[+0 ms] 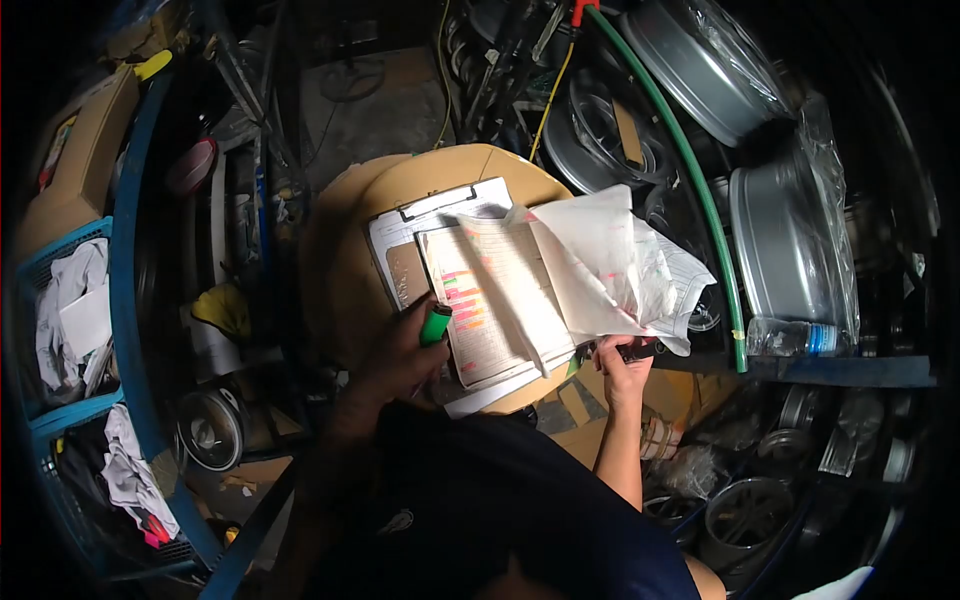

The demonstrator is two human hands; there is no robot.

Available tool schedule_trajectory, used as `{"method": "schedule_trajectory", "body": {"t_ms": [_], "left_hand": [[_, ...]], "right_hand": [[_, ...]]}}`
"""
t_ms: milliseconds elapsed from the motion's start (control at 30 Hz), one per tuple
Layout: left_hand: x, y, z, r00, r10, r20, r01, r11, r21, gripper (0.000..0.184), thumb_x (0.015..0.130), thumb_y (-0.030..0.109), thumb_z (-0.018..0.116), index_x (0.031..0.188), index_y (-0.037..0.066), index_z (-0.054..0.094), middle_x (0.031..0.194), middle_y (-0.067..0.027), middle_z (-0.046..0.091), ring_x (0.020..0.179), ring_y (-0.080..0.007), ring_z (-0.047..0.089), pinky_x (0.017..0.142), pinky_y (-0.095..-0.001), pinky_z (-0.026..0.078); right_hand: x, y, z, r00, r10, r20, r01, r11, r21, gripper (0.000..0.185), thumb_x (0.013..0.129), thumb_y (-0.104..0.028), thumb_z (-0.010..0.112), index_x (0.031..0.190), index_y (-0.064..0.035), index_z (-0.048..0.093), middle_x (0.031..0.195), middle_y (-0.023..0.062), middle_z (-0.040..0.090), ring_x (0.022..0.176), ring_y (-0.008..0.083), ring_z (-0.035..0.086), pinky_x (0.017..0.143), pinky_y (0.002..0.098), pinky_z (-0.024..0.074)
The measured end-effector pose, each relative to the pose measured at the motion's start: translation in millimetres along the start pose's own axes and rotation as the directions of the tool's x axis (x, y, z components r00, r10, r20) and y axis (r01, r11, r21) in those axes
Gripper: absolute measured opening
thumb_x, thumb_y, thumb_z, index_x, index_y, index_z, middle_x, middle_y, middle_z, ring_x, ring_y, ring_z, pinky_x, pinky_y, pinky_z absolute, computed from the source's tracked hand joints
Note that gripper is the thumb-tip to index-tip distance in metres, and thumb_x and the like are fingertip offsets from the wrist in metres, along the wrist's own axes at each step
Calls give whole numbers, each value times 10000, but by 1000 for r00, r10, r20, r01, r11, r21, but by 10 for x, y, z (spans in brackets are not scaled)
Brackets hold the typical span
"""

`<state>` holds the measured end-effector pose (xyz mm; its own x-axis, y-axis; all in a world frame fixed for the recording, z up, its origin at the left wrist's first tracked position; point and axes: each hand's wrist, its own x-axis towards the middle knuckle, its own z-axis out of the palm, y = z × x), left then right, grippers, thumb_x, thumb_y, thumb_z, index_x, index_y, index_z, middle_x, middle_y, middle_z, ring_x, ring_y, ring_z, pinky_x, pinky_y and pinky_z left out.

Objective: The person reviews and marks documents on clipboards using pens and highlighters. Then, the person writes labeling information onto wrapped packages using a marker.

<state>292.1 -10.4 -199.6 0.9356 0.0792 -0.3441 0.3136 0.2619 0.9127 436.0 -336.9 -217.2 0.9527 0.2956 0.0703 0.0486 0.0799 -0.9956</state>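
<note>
An open notebook (510, 290) with handwritten, lined pages lies on a round cardboard-covered top; pink, orange and green marks run down its left page. At its left edge, my left hand (400, 350) is closed around a green highlighter (436, 325) with a dark end. My right hand (625, 365) is by the lower right corner, its fingers closed on a small black object (640, 350) whose kind I cannot make out. Above that hand, loose, crumpled pages (610, 265) stand up and curl to the right. A clipboard (390, 235) with papers lies partly under the notebook.
Silver wheel rims (790, 240) stack up at the right, behind a green pole (700, 190). A plastic bottle (790, 337) lies on the shelf there. Blue crates (70, 410) with white cloths stand at the left, below a cardboard box (85, 150).
</note>
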Motion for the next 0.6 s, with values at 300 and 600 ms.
{"method": "schedule_trajectory", "body": {"t_ms": [300, 600], "left_hand": [[29, 248, 288, 979, -118, 165, 86, 978, 190, 870, 858, 102, 589, 1654, 159, 242, 862, -44, 604, 605, -113, 571, 526, -275, 497], [121, 120, 397, 961, 24, 274, -58, 992, 115, 877, 863, 90, 572, 1663, 65, 215, 969, -11, 577, 780, -73, 539, 745, -244, 488]], "right_hand": [[119, 184, -109, 1000, -8, -13, 5, 975, -221, 158, 931, -111, 731, 1026, 9, 695, 947, 89, 671, 689, 164, 619, 614, 304, 500], [221, -145, 338, 990, 9, 140, 70, 836, -545, 216, 880, -47, 711, 1080, 35, 708, 1008, 128, 751, 867, 230, 711, 834, 329, 549]]}}
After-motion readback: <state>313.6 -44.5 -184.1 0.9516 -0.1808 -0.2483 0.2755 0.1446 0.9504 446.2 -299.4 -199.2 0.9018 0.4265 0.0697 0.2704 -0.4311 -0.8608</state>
